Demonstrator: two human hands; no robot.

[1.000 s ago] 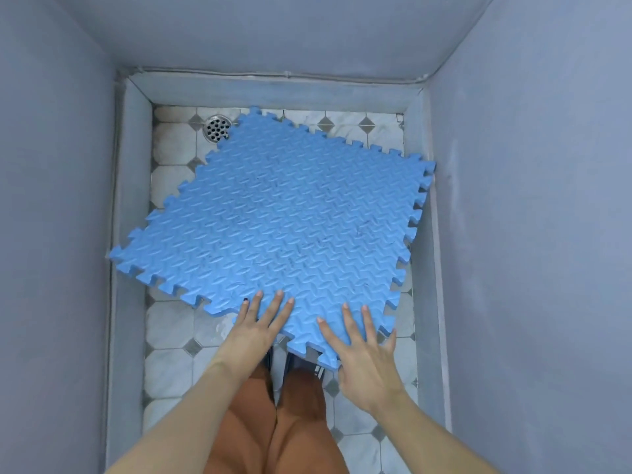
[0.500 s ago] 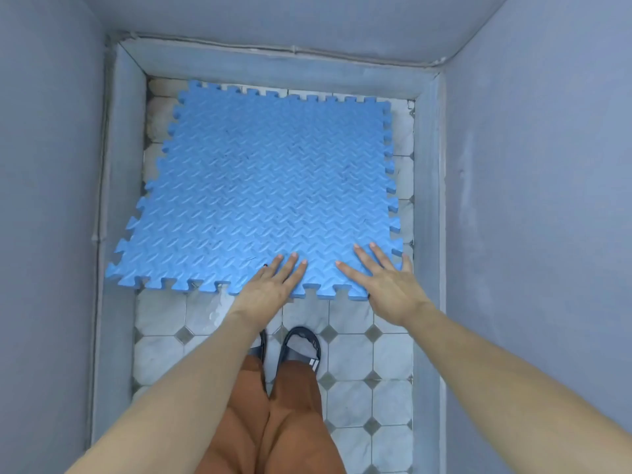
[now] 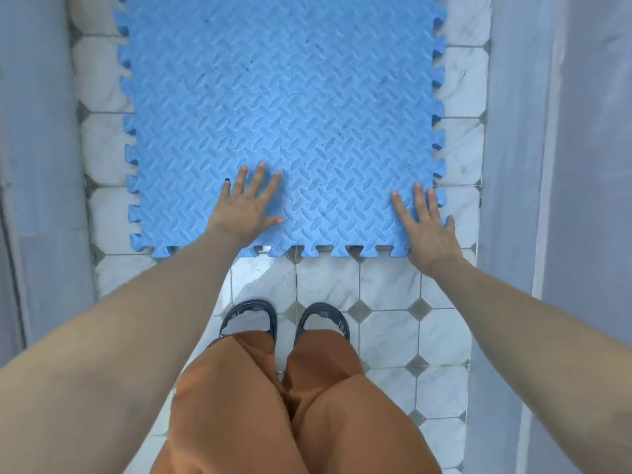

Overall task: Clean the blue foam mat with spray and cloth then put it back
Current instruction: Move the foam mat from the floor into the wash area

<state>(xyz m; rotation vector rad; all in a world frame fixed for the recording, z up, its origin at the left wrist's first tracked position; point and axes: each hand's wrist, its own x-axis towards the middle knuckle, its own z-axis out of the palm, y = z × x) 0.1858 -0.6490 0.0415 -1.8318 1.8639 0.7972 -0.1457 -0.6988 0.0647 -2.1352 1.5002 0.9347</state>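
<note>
Tiled floor (image 3: 386,336) between grey walls | blue foam mat (image 3: 284,107) flat, near edge toward feet | left hand (image 3: 247,203), right hand (image 3: 427,230) spread flat, grasping nothing | advice: press evenly, square edges to the walls

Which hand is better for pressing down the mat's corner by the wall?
Probably the right hand. It lies flat on the near right corner of the blue interlocking foam mat, beside the grey wall. The left hand rests near the mat's middle, farther from it.
</note>
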